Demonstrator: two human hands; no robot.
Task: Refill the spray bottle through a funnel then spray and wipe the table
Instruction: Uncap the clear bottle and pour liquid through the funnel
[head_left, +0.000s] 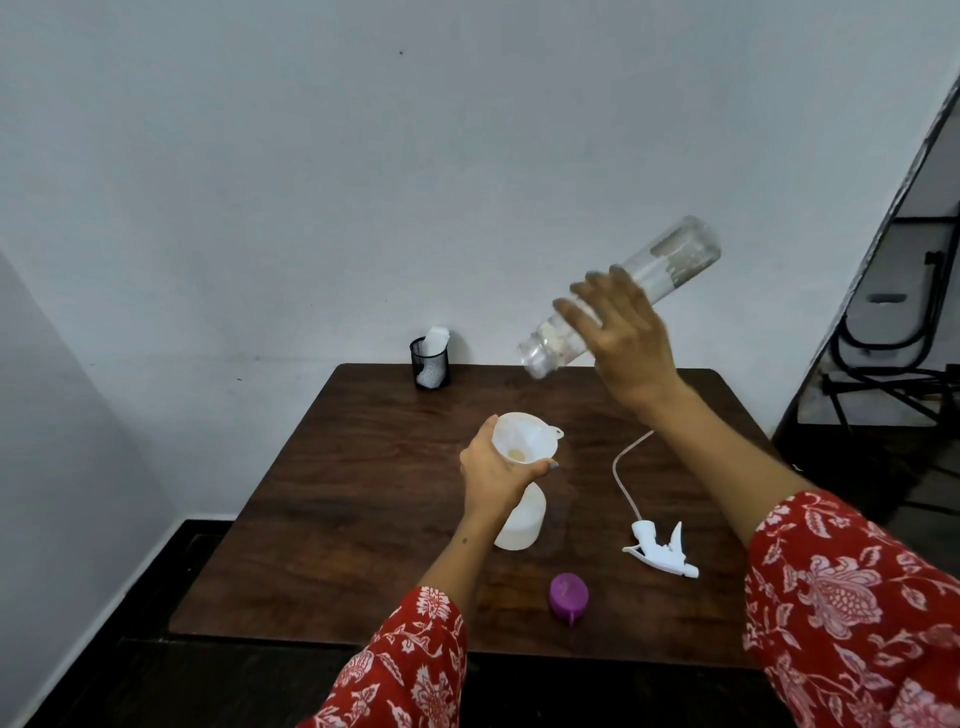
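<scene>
A white spray bottle (521, 525) stands near the middle of the dark wooden table (337, 519), with a white funnel (524, 439) set in its neck. My left hand (491, 467) grips the funnel and the bottle's neck. My right hand (621, 332) holds a clear plastic bottle (675, 260) up in the air, tilted with its open mouth down and to the left, above and to the right of the funnel. The white spray head (662, 551) with its long tube lies on the table to the right of the spray bottle. A purple cap (569, 596) lies near the front edge.
A black mesh cup (430, 364) with white cloth or paper in it stands at the table's back edge by the wall. To the right of the table are black chair frames (893, 332). The floor around is dark.
</scene>
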